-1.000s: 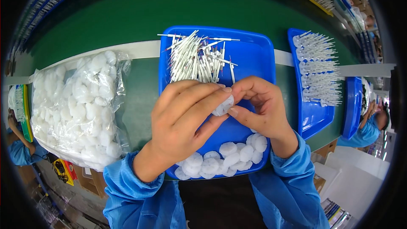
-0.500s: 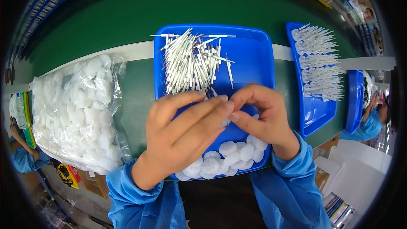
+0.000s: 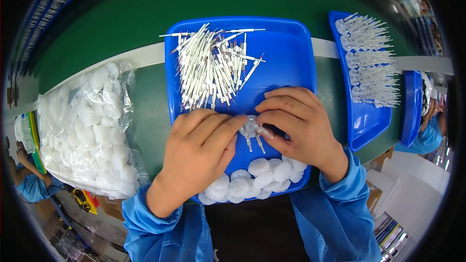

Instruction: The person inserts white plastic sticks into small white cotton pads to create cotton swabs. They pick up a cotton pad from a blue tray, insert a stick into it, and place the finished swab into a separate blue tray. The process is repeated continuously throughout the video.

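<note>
Holding a clear, pronged piece (image 3: 250, 128) between left hand (image 3: 193, 148) and right hand (image 3: 308, 130), over the blue tray (image 3: 286, 63), near its middle. Closed with each grip on opposite sides, touching both. Lying right of the left grip, left of the right. Pointing two thin prongs (image 3: 261, 147) toward the tray's near edge. Cannot tell the body's long axis.

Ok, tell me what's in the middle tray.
The tray holds heaped white sticks at far left and discs along its near edge. The left hand and right hand cover part of its middle; what lies beneath the sticks is hidden.
</note>
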The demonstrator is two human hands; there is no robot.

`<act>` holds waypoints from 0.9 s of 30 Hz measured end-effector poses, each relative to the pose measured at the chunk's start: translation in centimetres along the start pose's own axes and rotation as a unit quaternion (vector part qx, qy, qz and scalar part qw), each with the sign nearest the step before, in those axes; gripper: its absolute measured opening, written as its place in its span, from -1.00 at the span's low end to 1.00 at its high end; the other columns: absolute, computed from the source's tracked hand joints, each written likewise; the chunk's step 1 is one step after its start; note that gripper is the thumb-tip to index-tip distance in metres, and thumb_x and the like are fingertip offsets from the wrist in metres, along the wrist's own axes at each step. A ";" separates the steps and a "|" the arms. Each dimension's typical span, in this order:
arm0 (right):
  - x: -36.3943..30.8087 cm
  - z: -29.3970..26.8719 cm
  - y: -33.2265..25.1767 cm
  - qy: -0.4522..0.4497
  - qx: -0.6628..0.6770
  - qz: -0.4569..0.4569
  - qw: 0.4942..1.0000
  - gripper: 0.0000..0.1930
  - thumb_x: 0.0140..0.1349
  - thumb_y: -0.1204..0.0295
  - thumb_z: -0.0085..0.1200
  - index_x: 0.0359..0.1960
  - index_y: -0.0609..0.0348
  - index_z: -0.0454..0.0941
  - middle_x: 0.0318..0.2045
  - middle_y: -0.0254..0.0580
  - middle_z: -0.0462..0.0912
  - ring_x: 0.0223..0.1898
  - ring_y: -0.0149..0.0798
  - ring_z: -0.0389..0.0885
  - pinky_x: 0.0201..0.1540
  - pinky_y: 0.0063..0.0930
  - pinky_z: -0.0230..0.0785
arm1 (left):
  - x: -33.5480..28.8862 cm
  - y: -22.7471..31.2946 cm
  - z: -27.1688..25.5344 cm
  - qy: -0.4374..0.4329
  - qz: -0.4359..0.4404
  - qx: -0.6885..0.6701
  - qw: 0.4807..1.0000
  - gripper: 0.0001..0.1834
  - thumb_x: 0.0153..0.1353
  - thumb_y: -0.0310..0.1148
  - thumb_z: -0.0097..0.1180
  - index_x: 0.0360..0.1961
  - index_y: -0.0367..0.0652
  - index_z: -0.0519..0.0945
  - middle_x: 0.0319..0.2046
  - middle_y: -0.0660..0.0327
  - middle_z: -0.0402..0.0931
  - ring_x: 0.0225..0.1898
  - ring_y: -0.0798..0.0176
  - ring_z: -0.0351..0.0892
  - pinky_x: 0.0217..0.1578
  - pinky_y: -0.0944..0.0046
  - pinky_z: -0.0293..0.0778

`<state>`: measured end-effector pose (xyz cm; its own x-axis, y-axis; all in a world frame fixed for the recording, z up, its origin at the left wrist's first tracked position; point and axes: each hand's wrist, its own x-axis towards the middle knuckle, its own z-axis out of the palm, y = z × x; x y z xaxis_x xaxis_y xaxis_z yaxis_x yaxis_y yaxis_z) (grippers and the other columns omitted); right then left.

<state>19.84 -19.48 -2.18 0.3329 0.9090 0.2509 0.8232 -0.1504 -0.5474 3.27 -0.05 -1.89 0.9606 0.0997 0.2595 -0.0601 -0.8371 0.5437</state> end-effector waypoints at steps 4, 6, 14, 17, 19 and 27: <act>0.0 0.1 0.2 -0.002 0.019 -0.006 1.000 -0.75 0.06 0.44 0.47 -0.19 0.00 0.76 -0.05 -0.40 0.78 0.10 -0.17 0.72 0.14 -0.20 0.52 | 0.7 0.1 0.0 0.003 -0.006 -0.020 1.000 -0.70 0.05 -0.48 0.48 -0.14 -0.09 0.81 -0.20 0.25 0.76 -0.13 0.07 0.70 -0.08 0.07 0.56; 0.4 0.2 0.0 -0.006 0.009 -0.010 1.000 -0.77 0.08 0.44 0.46 -0.21 0.01 0.75 -0.09 -0.41 0.77 0.08 -0.18 0.72 0.13 -0.20 0.51 | 0.9 -0.1 0.2 0.002 -0.007 -0.015 1.000 -0.73 0.03 -0.48 0.50 -0.19 -0.09 0.80 -0.22 0.27 0.76 -0.16 0.08 0.69 -0.10 0.08 0.56; 0.2 0.7 -0.5 0.005 -0.033 -0.006 0.999 -0.84 0.10 0.42 0.43 -0.28 0.01 0.73 -0.15 -0.41 0.76 0.05 -0.22 0.73 0.07 -0.22 0.52 | 1.9 0.1 0.8 -0.001 -0.017 0.009 1.000 -0.80 0.01 -0.52 0.48 -0.30 -0.15 0.75 -0.25 0.19 0.74 -0.18 0.03 0.69 -0.15 0.07 0.57; 0.3 1.0 -0.3 0.020 -0.047 -0.006 0.999 -0.89 0.18 0.36 0.36 -0.29 0.01 0.72 -0.18 -0.42 0.75 0.03 -0.22 0.72 0.10 -0.21 0.51 | 2.2 0.2 0.6 0.008 -0.015 0.007 1.000 -0.83 0.05 -0.52 0.45 -0.30 -0.17 0.74 -0.26 0.18 0.73 -0.18 -0.02 0.68 -0.13 0.04 0.57; 0.4 1.9 -0.2 0.033 -0.055 0.003 0.998 -0.89 0.20 0.34 0.35 -0.28 0.02 0.72 -0.18 -0.41 0.76 0.03 -0.23 0.72 0.14 -0.20 0.51 | 2.0 -0.3 0.8 0.005 -0.013 0.010 1.000 -0.83 0.09 -0.49 0.43 -0.26 -0.15 0.76 -0.25 0.18 0.73 -0.16 -0.03 0.68 -0.09 0.03 0.56; -7.5 -4.0 -0.4 0.217 -0.086 0.091 0.968 -0.83 0.22 0.34 0.48 -0.19 -0.04 0.78 -0.13 -0.32 0.82 -0.03 -0.18 0.78 0.27 -0.11 0.50 | -0.9 -1.3 -0.9 0.001 -0.003 0.044 0.999 -0.71 0.22 -0.49 0.39 -0.01 -0.19 0.76 -0.09 0.08 0.77 -0.02 -0.06 0.70 0.12 -0.04 0.48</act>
<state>18.85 -27.78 -0.62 0.6113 0.6180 0.4944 0.7843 -0.3895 -0.4829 2.24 1.42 -2.12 0.9606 0.1055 0.2573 -0.0298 -0.8808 0.4725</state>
